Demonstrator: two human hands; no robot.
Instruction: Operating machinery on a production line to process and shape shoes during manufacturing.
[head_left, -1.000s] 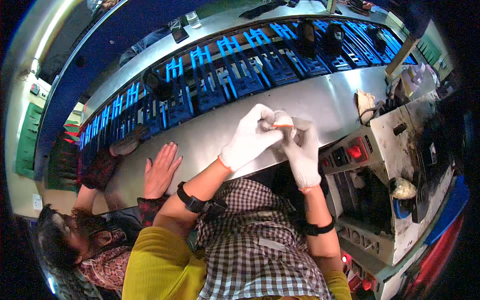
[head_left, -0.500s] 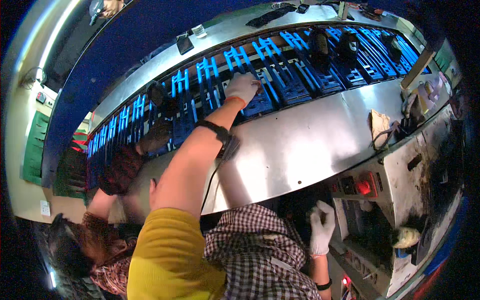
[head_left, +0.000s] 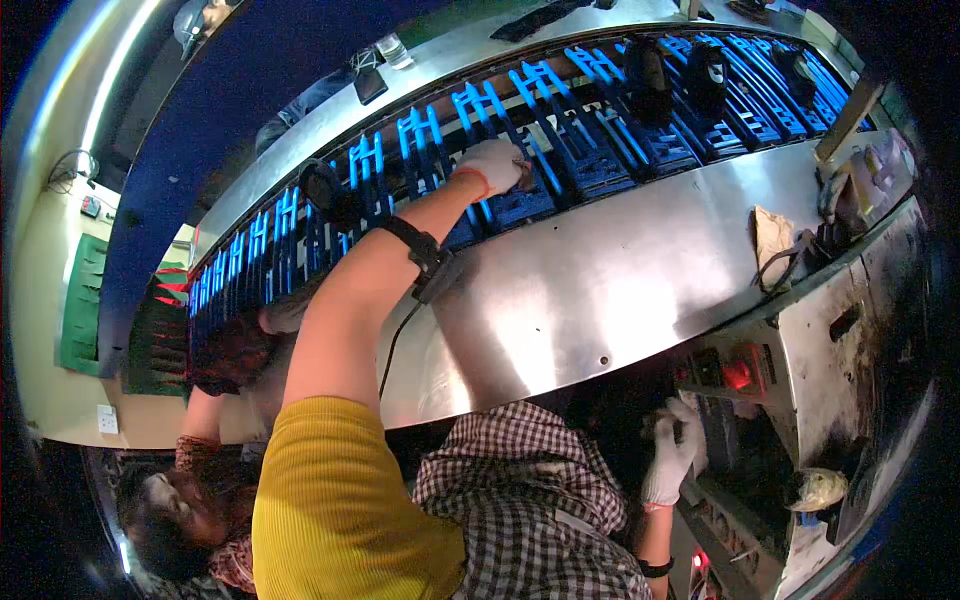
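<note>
My left hand (head_left: pixel 492 166), in a white glove with bare fingertips, reaches over the long recessed row of dark pieces with blue-lit bars (head_left: pixel 470 105). Its fingers are bent down onto a dark block in the row, and whatever they grip is hidden under them. A black strapped device (head_left: pixel 425 250) sits on that wrist, and a cable runs down from it. Low on the right, my right hand (head_left: pixel 672 455), also white-gloved, hangs beside the metal cabinet (head_left: pixel 800 380). Its fingers are loosely curled, apart from the thumb, with nothing seen between them.
A shiny metal bench top (head_left: pixel 570 290) borders the row on the near side. Dark rounded items (head_left: pixel 648 82) sit along the row. Tan cloth (head_left: pixel 772 240) lies at the right. On the left, a co-worker's dark-gloved hand (head_left: pixel 235 350) is near the row. A red light (head_left: pixel 738 375) glows on the cabinet.
My view has shifted slightly. My left hand stays over the row, slightly farther right in view, its forearm lower and more slanted. My right hand has moved a little right, closer to the cabinet.
</note>
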